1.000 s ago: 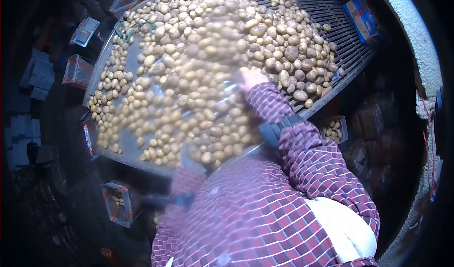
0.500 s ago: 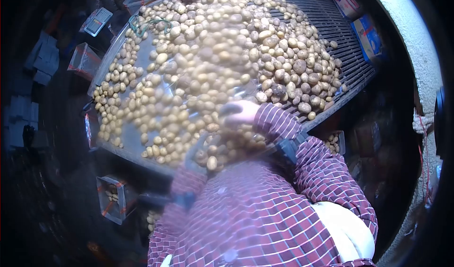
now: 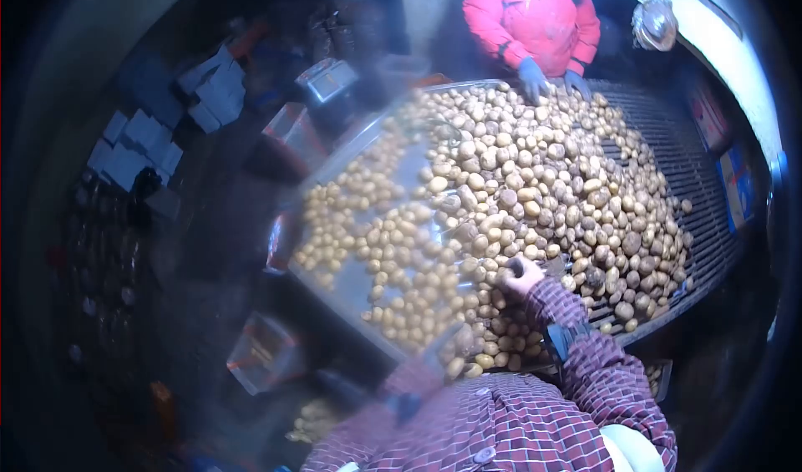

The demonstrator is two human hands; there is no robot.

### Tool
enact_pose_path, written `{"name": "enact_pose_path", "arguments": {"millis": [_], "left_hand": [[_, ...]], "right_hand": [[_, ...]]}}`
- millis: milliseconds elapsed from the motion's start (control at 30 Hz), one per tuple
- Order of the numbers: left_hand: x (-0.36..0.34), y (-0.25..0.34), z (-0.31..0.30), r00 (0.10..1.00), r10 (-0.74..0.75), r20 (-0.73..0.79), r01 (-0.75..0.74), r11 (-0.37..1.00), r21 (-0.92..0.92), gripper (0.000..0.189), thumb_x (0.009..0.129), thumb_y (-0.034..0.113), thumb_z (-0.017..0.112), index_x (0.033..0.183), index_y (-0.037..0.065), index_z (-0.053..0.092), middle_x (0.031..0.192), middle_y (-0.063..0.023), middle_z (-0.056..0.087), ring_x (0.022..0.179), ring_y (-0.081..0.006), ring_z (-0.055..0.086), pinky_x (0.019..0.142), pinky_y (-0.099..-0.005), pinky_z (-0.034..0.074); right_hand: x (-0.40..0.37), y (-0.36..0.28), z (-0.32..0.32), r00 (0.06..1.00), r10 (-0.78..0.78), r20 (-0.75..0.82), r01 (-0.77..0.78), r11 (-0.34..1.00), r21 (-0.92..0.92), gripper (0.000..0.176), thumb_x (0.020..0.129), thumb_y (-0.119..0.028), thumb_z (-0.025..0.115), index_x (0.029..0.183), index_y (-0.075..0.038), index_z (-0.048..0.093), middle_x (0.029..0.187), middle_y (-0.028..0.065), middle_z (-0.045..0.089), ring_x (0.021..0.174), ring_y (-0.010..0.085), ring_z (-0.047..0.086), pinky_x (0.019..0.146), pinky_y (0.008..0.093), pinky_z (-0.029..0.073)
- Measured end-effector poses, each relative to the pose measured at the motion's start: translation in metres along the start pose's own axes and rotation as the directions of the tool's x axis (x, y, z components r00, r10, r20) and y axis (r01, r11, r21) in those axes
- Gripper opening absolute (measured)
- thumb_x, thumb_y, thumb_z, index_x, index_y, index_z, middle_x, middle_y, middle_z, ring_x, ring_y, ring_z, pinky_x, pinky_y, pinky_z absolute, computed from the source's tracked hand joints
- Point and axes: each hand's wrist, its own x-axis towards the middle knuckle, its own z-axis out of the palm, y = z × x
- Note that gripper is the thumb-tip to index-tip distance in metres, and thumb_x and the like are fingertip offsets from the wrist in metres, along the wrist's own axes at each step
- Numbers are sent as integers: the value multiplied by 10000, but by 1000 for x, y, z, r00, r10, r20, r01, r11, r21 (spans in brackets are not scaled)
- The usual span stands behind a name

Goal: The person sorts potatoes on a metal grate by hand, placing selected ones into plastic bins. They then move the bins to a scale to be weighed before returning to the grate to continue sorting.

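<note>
A large heap of potatoes [image 3: 535, 196] covers the sorting table, pale small ones to the left and bigger, earthy ones to the right. My right hand [image 3: 520, 276] is at the near side of the heap, its fingers curled down among the potatoes. Whatever it may hold is hidden. My left hand [image 3: 441, 344], smeared by motion, is low at the table's near edge beside several potatoes. Its fingers cannot be made out.
Across the table a person in a pink jacket [image 3: 535, 17] has gloved hands on the heap. Slats [image 3: 706, 246] form the table's right side. A scale [image 3: 327, 79], a crate [image 3: 262, 353] and white boxes [image 3: 213, 88] stand to the left.
My view has tilted up and turned left, so the table appears lower and further right. The person opposite now shows. My right hand is still at the heap's near side.
</note>
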Motion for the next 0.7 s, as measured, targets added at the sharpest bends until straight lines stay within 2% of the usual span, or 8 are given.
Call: {"name": "enact_pose_path", "arguments": {"millis": [133,167,233,367,500,633,667,700], "left_hand": [[44,-65,-65,988,138,-68,-138,990,2,438,945,318,602,1287,61,509,1132,-81,605,1008,-211,608,779,-328,520],[31,-45,-44,993,107,-58,-110,992,-53,418,943,319,602,1262,62,514,1114,-79,599,989,-209,601,766,-326,517],[13,-31,-26,991,122,-51,-129,981,-146,381,939,320,602,1212,66,523,1077,-74,588,951,-204,588,740,-323,510],[0,-21,-28,974,213,-78,-227,926,-303,315,931,323,602,1113,74,540,1004,-65,564,874,-194,561,688,-318,496],[-28,2,-51,913,381,-146,-406,814,-416,264,923,326,603,1014,82,558,930,-56,541,798,-185,534,637,-312,483],[-129,57,-137,653,707,-273,-738,513,-439,241,915,329,603,915,89,576,857,-48,517,722,-175,508,585,-307,470],[-180,90,-177,747,646,-159,-578,510,-637,226,906,321,630,912,100,585,828,-40,486,815,-196,553,635,-323,512],[-201,95,-200,526,787,-323,-812,351,-466,175,904,268,645,937,102,602,921,-62,532,989,-234,581,778,-350,552]], "right_hand": [[-82,-83,24,902,-324,284,290,944,157,426,806,-159,729,1198,-38,612,990,66,655,895,122,620,793,284,526],[-99,-98,27,855,-314,413,325,945,45,466,785,-136,743,1222,-50,606,1021,90,657,933,161,630,810,296,525],[-99,-72,62,677,-644,356,728,657,-195,505,766,-112,756,1239,-42,593,1049,115,653,972,202,633,817,323,532],[-114,-118,53,825,-294,483,327,945,17,607,812,-66,744,1366,-34,500,1196,123,616,1016,182,633,874,311,533],[-105,-104,54,859,-236,453,256,967,19,538,872,-55,702,1364,-16,487,1166,97,636,1047,162,625,910,304,521],[-104,-66,46,905,-100,413,46,989,138,471,895,-56,666,1335,7,509,1219,93,621,1109,163,603,950,304,501],[-110,-50,39,920,-61,387,-12,983,183,464,900,-77,665,1330,9,515,1222,93,619,1111,164,602,951,306,501],[-110,-35,35,929,-30,369,-60,972,228,457,905,-98,665,1325,10,520,1225,93,618,1114,164,600,952,308,501]]}}
